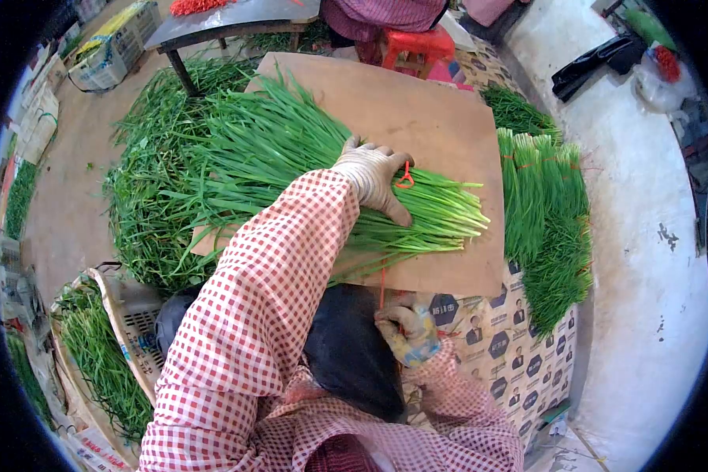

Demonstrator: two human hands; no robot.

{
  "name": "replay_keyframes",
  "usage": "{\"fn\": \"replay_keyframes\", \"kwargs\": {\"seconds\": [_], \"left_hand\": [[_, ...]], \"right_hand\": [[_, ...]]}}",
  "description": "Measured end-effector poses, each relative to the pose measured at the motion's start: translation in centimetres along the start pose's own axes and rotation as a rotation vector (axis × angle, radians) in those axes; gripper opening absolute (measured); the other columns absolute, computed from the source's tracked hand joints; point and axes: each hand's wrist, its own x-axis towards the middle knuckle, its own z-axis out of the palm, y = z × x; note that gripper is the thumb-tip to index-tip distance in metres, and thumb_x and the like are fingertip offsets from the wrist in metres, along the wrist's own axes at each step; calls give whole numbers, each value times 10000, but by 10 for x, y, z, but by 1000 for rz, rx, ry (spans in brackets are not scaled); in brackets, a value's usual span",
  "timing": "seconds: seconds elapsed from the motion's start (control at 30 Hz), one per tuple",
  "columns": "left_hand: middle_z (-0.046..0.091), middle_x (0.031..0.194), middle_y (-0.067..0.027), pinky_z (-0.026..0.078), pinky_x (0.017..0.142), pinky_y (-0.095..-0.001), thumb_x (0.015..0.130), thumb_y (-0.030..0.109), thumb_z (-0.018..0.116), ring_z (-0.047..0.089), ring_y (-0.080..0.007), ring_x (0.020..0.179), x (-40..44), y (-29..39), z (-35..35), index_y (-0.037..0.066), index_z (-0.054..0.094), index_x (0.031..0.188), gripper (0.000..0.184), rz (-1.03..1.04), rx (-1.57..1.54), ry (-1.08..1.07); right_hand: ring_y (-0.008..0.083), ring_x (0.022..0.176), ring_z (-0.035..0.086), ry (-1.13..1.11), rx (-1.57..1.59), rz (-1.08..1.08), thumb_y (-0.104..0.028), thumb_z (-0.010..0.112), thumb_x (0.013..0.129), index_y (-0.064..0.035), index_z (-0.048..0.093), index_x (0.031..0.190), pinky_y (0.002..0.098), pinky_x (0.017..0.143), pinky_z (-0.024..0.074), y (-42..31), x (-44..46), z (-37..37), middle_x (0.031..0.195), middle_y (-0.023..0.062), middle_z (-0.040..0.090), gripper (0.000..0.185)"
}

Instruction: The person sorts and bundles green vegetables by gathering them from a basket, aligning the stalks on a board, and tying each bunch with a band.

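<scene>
A thick bunch of garlic chives (pixel 291 149) lies across a brown board (pixel 417 102), leaf tips to the left and pale cut ends to the right. My left hand (pixel 376 179), in a pale work glove, grips the bunch from above near the stem end, thumb on the near side. Beside its fingers, a red tie (pixel 405 179) makes a small loop on top of the stems. Below the board's near edge, my gloved right hand (pixel 407 329) is closed on a red strand (pixel 382 288) that hangs from under the bunch.
Loose greens (pixel 153 181) are heaped left of the board. Tied chive bundles (pixel 539 197) lie on printed paper (pixel 527 362) at right. A basket (pixel 138 322) of greens stands lower left. Behind are a table (pixel 236 17), a red stool (pixel 421 46) and another person's checked clothing (pixel 381 17).
</scene>
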Motion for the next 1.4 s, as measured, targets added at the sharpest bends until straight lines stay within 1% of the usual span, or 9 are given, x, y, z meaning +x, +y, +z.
{"fn": "replay_keyframes", "kwargs": {"seconds": [0.07,0.3,0.4,0.77,0.9,0.97,1.13,1.2,1.4], "left_hand": [[545,1301,-127,184,1133,-525,458,681,777,453,-299,1276,1,-2,1,157,464,1344,1076,15,-9,22],[557,1278,-125,201,1124,-526,446,711,765,454,-306,1272,5,-5,3,118,498,1305,1077,12,-6,24],[549,1288,-128,197,1125,-530,450,709,766,446,-306,1278,5,-5,-1,103,493,1312,1088,12,-14,-25],[530,1312,-122,186,1126,-552,469,697,767,429,-289,1295,-3,-4,-5,109,474,1348,1098,26,-24,-3],[534,1309,-124,181,1125,-557,482,693,759,430,-287,1294,-5,-5,-2,110,505,1326,1056,34,-42,16],[535,1308,-124,176,1124,-558,486,694,753,434,-292,1289,-6,-6,-1,118,504,1329,1050,48,-57,31],[539,1303,-125,172,1123,-557,490,693,753,439,-300,1283,-6,-6,-1,120,508,1325,1041,50,-65,28],[539,1303,-125,171,1123,-556,494,689,755,437,-301,1285,-6,-6,-1,120,511,1320,1032,48,-66,48],[545,1297,-123,180,1120,-551,506,685,757,438,-296,1284,-3,-6,1,127,526,1302,999,55,-41,30]], "right_hand": [[289,771,618,30,-18,-122,-111,717,792,-64,634,916,382,696,502,-17,31,-23,823,124,615,157],[89,624,579,255,413,318,-150,658,866,-32,559,1132,248,573,477,22,139,-59,716,22,603,307],[119,596,583,-69,106,442,-60,688,780,-9,245,1446,265,578,486,21,143,-65,669,29,594,801],[256,701,644,-206,-464,260,-109,689,754,-33,386,1403,363,673,508,8,196,-70,746,103,646,721],[257,740,650,-233,-397,265,-101,683,752,-57,402,1397,365,693,510,10,197,-75,780,111,649,704],[133,689,573,-350,-548,289,-34,673,751,-70,372,1428,282,651,479,-6,190,-80,750,54,567,742],[147,678,581,-267,-487,312,-36,678,740,-43,367,1424,292,635,477,-8,189,-82,728,51,574,752],[263,785,661,-254,-523,342,-96,692,741,-30,416,1376,364,725,509,-1,200,-78,795,131,665,696],[232,694,653,-216,-414,392,-87,714,744,-32,390,1395,346,644,515,30,218,-67,756,103,656,730]]}}
